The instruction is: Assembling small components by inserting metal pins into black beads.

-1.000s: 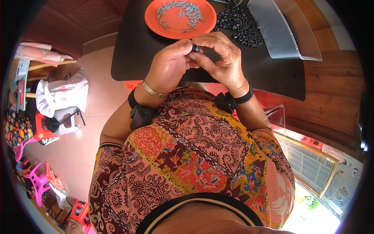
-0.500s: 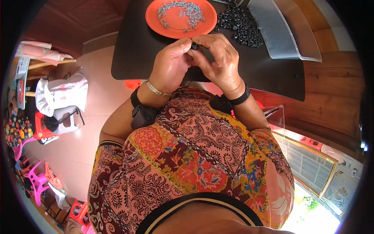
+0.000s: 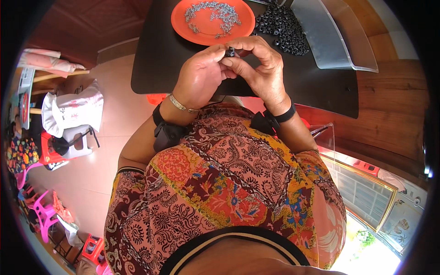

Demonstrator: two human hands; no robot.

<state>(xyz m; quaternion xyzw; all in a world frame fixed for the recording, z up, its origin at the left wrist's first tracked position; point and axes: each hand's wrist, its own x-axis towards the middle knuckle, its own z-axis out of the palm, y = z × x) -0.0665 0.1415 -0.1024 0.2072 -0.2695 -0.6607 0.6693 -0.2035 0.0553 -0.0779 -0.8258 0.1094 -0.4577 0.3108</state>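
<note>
Both hands meet over the near part of the black table (image 3: 153, 68), with a small black part (image 3: 229, 53) between their fingertips. The right hand (image 3: 263, 68) has its grip pinching the part between thumb and forefinger; the left hand (image 3: 199, 75) has its grip closed on the part from the left, its lower fingers partly hidden. Just beyond the hands, on the far side, an orange plate (image 3: 179, 24) holds loose silvery metal pieces (image 3: 229, 16). To its right lies a pile of black parts (image 3: 284, 30), beside a translucent bin (image 3: 321, 36) farther right
</note>
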